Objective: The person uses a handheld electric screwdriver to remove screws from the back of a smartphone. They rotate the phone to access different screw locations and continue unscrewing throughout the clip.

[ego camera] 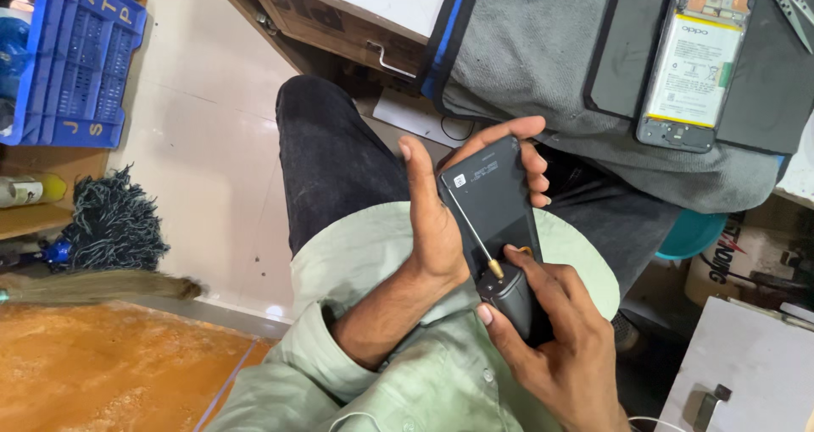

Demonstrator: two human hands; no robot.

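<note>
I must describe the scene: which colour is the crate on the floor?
The crate is blue, with an open grid pattern; the head view shows it at top left.

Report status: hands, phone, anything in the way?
Left hand grips the dark phone. Right hand holds the electric screwdriver, bit at the phone's upper corner. Nothing in the way.

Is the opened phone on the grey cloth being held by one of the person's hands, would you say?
No, the opened phone lies untouched; both hands are on a dark phone and screwdriver.
</note>
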